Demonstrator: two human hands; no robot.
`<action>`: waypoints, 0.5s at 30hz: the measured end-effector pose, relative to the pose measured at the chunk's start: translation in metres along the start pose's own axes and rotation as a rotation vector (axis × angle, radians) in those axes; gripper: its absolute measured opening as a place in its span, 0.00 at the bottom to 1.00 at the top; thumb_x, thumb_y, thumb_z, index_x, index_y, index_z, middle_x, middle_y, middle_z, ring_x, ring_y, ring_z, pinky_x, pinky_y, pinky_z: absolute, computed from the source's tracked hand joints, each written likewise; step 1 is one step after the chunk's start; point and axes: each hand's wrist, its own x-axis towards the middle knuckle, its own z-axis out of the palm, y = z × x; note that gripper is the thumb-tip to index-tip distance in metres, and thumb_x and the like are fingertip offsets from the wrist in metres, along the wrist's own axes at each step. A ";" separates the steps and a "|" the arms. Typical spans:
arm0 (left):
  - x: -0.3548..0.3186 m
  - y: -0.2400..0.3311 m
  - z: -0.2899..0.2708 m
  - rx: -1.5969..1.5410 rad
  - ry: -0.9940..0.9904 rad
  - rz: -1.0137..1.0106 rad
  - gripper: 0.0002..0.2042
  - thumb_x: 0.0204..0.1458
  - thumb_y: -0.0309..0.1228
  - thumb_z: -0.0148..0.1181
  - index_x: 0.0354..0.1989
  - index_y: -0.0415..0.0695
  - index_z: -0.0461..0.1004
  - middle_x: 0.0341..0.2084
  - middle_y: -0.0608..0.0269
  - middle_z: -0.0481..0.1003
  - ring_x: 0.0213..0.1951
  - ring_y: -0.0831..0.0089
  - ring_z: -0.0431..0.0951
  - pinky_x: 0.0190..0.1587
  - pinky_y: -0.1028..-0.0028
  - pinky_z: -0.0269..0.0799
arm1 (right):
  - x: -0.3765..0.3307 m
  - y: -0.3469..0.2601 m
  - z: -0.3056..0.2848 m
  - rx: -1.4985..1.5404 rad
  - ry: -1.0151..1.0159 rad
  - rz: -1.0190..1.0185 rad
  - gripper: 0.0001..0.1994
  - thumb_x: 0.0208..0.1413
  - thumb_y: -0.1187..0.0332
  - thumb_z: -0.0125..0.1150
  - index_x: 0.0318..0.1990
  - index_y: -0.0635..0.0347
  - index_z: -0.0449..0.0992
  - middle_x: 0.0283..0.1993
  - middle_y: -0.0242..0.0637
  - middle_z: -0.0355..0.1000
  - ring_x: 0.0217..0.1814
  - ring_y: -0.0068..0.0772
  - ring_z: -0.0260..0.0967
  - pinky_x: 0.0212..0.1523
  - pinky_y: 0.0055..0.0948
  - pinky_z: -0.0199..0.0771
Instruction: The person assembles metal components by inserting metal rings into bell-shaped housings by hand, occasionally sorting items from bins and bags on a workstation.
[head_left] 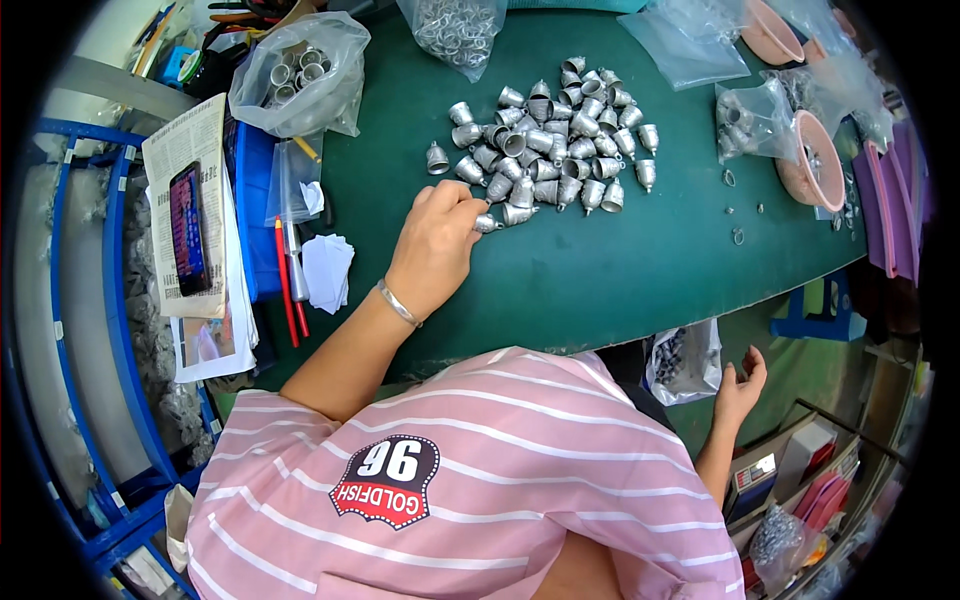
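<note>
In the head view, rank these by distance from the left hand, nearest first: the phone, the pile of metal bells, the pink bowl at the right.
From the left hand:
1. Pile of metal bells, just beyond the fingertips; one bell is pinched in the fingers.
2. Phone, off to the left on the newspaper.
3. Pink bowl, far right of the green mat.

Green-topped table (620, 260). At centre, a heap of small grey metal bells (555, 145); far left, a clear bag of metal rings (300, 75); at right, pink bowls (815, 160) and further clear bags (750, 120); at left, white paper slips (327, 270).
</note>
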 end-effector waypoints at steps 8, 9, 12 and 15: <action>-0.001 0.038 -0.001 -0.601 -0.055 -0.227 0.14 0.43 0.19 0.63 0.40 0.36 0.70 0.37 0.59 0.73 0.37 0.75 0.75 0.40 0.79 0.71 | -0.005 -0.165 0.063 0.433 -0.256 -0.652 0.13 0.42 0.82 0.59 0.39 0.64 0.73 0.44 0.46 0.68 0.46 0.41 0.67 0.46 0.31 0.67; -0.007 0.037 0.005 -0.874 -0.155 -0.340 0.16 0.46 0.18 0.61 0.44 0.34 0.67 0.39 0.58 0.72 0.41 0.74 0.74 0.44 0.77 0.71 | -0.008 -0.191 0.067 0.472 -0.377 -0.719 0.16 0.41 0.80 0.61 0.42 0.63 0.72 0.47 0.48 0.68 0.48 0.44 0.67 0.47 0.34 0.68; -0.016 0.050 0.011 -1.324 -0.210 -0.433 0.16 0.46 0.16 0.59 0.44 0.31 0.66 0.41 0.55 0.71 0.44 0.70 0.74 0.46 0.74 0.72 | -0.016 -0.232 0.086 0.616 -0.622 -0.806 0.22 0.41 0.81 0.62 0.48 0.63 0.70 0.49 0.48 0.67 0.49 0.46 0.67 0.48 0.33 0.68; -0.020 0.055 0.008 -1.342 -0.241 -0.417 0.16 0.46 0.15 0.58 0.46 0.30 0.66 0.41 0.53 0.71 0.44 0.69 0.74 0.47 0.73 0.73 | -0.019 -0.233 0.096 0.647 -0.681 -0.796 0.16 0.43 0.80 0.62 0.43 0.64 0.72 0.38 0.43 0.71 0.38 0.39 0.71 0.37 0.29 0.73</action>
